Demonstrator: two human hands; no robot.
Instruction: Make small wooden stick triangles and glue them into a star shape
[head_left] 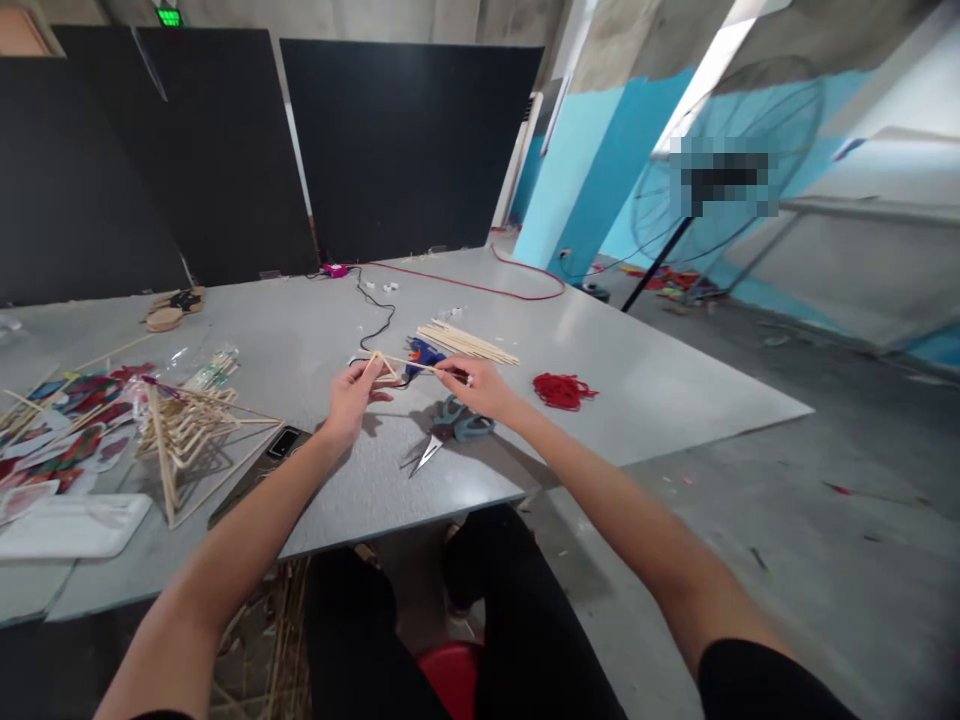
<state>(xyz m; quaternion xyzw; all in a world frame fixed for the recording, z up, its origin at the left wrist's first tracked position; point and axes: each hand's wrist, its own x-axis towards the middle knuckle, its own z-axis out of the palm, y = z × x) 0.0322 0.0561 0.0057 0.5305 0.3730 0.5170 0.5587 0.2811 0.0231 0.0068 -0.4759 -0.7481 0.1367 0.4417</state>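
Observation:
Both my hands hold a small triangle of thin wooden sticks (390, 366) above the grey table (637, 390). My left hand (351, 396) pinches its left corner, fingers closed. My right hand (474, 384) grips the stick's right end, fingers closed. Right behind the hands lie a blue glue gun (424, 352) and a bundle of loose sticks (466, 343). Scissors (448, 428) with grey-green handles lie on the table just under my right wrist.
A red yarn tangle (562, 390) lies to the right. A pile of stick frames (191, 432), a phone (279, 445), coloured paper pieces (67, 425) and a white tray (71, 525) sit at left. Cables (480, 288) run across the back. Table edge is near my knees.

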